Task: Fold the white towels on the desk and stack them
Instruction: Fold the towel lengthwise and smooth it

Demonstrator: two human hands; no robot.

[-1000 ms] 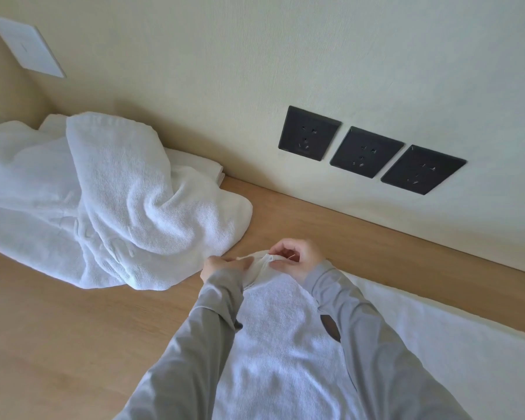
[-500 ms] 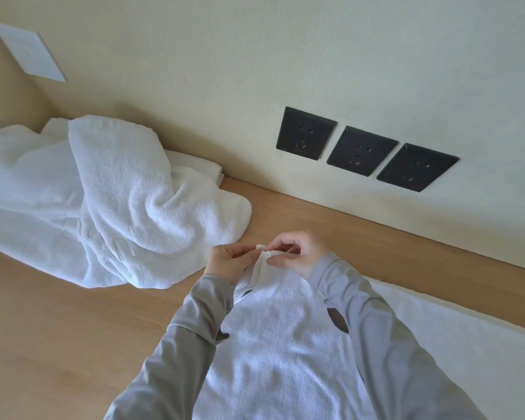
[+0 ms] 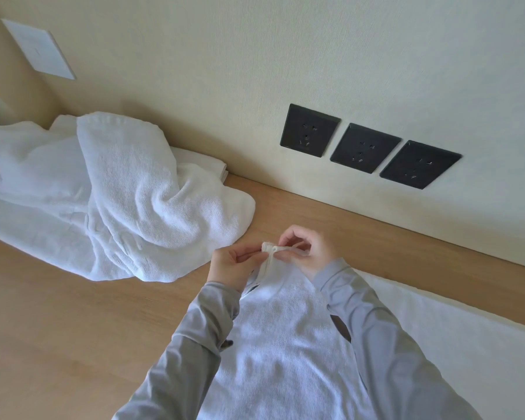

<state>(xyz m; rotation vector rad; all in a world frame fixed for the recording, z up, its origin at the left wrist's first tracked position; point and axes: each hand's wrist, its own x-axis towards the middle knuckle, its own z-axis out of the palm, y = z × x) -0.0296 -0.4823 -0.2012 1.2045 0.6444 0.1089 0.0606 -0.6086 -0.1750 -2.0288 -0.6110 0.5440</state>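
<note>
Head view: both hands meet at the centre of the frame, just above the desk (image 3: 58, 328). The left hand (image 3: 235, 265) and the right hand (image 3: 309, 253) each pinch the bunched corner (image 3: 269, 248) of a white towel (image 3: 285, 344) between thumb and fingertips, fingers curled close, the two hands nearly touching. From that corner the towel spreads down between the grey sleeves (image 3: 194, 344) to the bottom edge of the frame. At lower right more white cloth (image 3: 452, 344) lies flat on the desk; whether it is the same towel cannot be told.

At left a rumpled heap (image 3: 128, 201) of white towels lies on the desk against the wall (image 3: 255, 56), its near edge just beside the left hand. A folded towel edge (image 3: 200, 160) shows behind the heap.

On the wall, right of centre, three black sockets (image 3: 364, 148) sit in a row. A white plate (image 3: 38, 50) is at upper left.
</note>
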